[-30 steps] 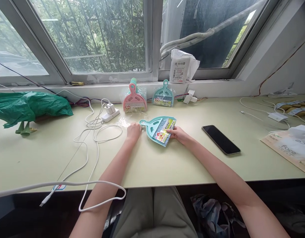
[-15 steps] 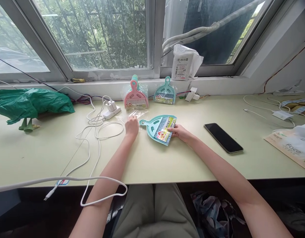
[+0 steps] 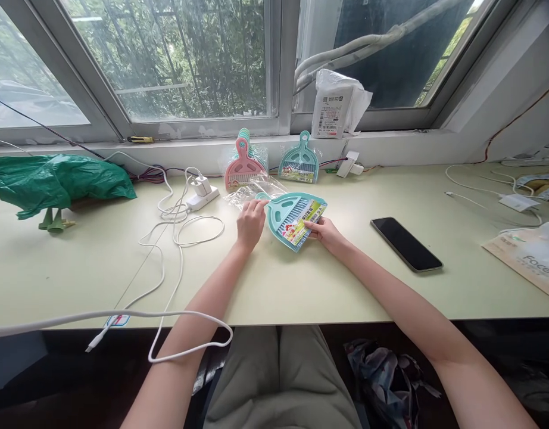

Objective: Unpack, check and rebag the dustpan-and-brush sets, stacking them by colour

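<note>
The left hand [image 3: 251, 225], which half a second ago was just left of the handle, is now at the handle end of the turquoise dustpan set [image 3: 296, 219]; its fingers are curled, but whether they pinch the handle or the clear film [image 3: 250, 192] beside it cannot be told. The right hand [image 3: 327, 233] keeps its grip, thumb over the label, pinching the wide brush edge. The set is therefore attended at both ends, tilted above the worktop [image 3: 346, 292] in front of the person. The film now spreads behind the handle, towards the wrapped pink dustpan stack [image 3: 244, 167], and is judged the nearest snag. A second turquoise set [image 3: 300, 162] stands against the wall under the sill. A white cable [image 3: 185, 314] crosses the left forearm and may drag. The phone [image 3: 406, 244] lies right, well apart.
</note>
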